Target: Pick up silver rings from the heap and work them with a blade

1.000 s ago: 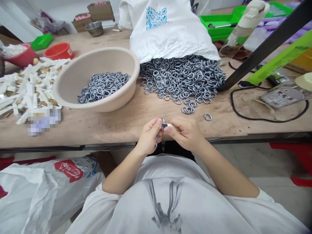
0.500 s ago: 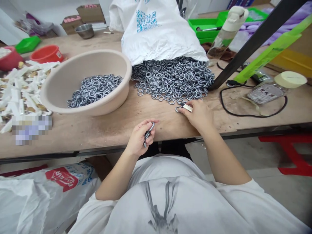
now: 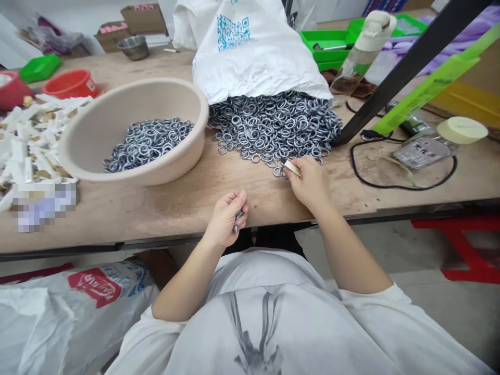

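Observation:
My left hand (image 3: 226,217) is closed around a few grey metal rings (image 3: 237,214), just over the table's front edge. Their edges show between the thumb and curled fingers. My right hand (image 3: 311,181) pinches a small flat white piece with a dark tip (image 3: 292,167); its exact kind is not clear. The tip is at loose rings (image 3: 278,172) along the near edge of a large ring pile (image 3: 277,125). That pile spills from a white plastic sack (image 3: 261,73). More such rings lie in a beige basin (image 3: 167,172) to the left.
A slanted dark metal post (image 3: 394,83) rises right of the pile. Beyond it are a jar (image 3: 424,148), a black cord (image 3: 390,182) and a bottle (image 3: 361,57). White scraps (image 3: 23,146) and a red bowl (image 3: 70,83) are at left. A red stool (image 3: 464,250) stands below.
My left fingers have closed further over the rings, and less of them shows. The right hand has shifted slightly left with the white piece, its tip now at the loose rings.

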The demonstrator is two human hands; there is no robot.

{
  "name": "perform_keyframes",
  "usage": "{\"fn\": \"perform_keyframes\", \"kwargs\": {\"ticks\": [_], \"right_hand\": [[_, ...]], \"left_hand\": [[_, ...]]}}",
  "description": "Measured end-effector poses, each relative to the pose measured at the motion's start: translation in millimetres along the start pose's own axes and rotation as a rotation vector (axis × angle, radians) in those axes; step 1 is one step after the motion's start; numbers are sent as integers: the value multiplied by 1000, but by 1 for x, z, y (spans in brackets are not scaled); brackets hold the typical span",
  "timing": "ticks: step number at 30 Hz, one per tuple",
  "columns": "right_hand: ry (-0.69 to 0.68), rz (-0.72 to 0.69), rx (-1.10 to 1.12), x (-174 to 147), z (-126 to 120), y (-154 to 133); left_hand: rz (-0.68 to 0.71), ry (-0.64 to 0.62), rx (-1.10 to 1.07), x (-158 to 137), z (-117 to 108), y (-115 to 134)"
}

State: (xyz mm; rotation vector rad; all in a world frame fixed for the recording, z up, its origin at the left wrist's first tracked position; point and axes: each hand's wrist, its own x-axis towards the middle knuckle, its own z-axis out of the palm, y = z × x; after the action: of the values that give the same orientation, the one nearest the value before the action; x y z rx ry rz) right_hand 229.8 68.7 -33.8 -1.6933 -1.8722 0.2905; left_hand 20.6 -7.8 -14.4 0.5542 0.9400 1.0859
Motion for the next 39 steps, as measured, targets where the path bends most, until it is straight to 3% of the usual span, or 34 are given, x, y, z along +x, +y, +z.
{"fn": "perform_keyframes", "kwargs": {"ticks": [3,6,9,15,21,23,26,29,33,39], "right_hand": [[33,-149,274,-13,5,-16],[-36,-289,471,-27,13,-32],[-68,-314,587,-34,19,-41],[26,-352,704,-38,22,-44],[69,-425,793,-42,22,-45],[9,-387,852,-44,23,-47],[-100,-217,957,-52,27,-53],[-91,-77,1026,-59,33,-61],[-105,-15,1123,-63,32,-71],[-311,44,1204,-47,17,-73]], "left_hand": [[-39,-61,47,4,5,-5],[-118,-116,68,9,8,-8],[-138,-131,81,10,9,-8],[-87,-157,97,5,6,-8],[14,-75,1,4,6,-6],[74,-36,-14,5,5,-7],[162,16,-9,6,5,-10],[127,20,-5,4,7,-13],[108,-6,-31,-2,7,-14],[89,-119,-48,-5,1,-7]]}}
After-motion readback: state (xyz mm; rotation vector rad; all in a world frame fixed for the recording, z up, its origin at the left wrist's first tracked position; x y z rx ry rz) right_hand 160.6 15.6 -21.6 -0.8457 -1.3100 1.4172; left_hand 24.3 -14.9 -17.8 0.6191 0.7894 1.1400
